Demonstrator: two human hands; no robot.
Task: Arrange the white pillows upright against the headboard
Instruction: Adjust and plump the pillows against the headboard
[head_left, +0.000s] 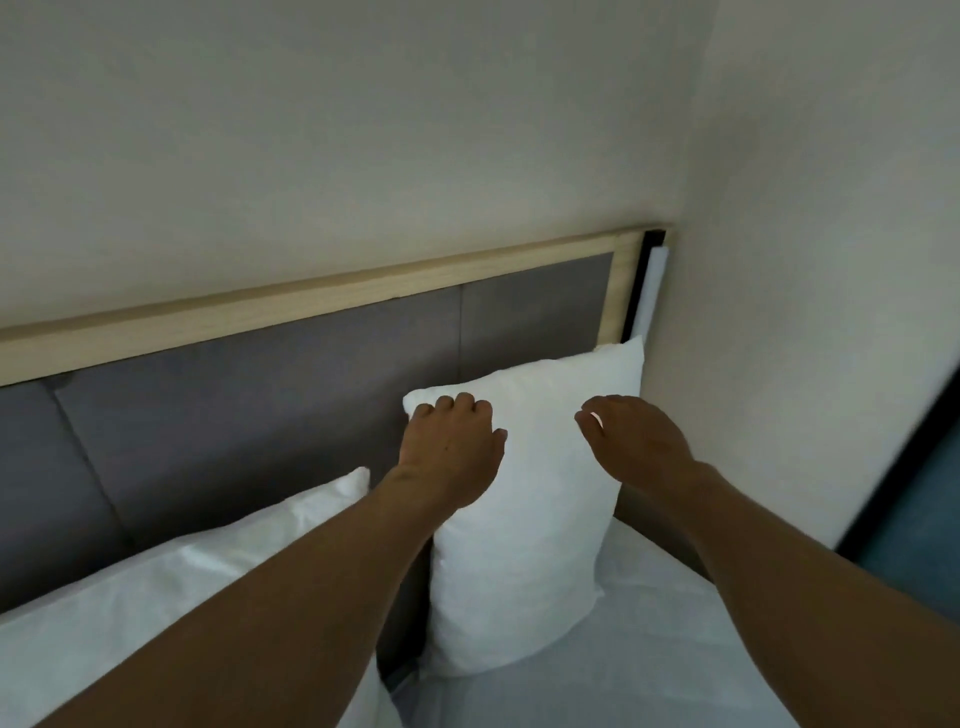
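Here, a big pale wall (363, 130) fills the top of the view. Under it runs the headboard (260, 374), with grey soft panels and a light wood rim. A white sheet (649, 665) covers the bed at the bottom.

One white pillow (540, 519) stands upright against the headboard, close to the side wall on the right. A second white pillow (156, 587) lies lower on the left, leaning toward the headboard, and the left arm hides part of it.

The left hand (449, 447) grips the top left corner of the standing pillow, with its fingers curled over the edge. The right hand (636, 441) is spread loose in front of the pillow's upper right part and holds nothing; I cannot tell if it touches.
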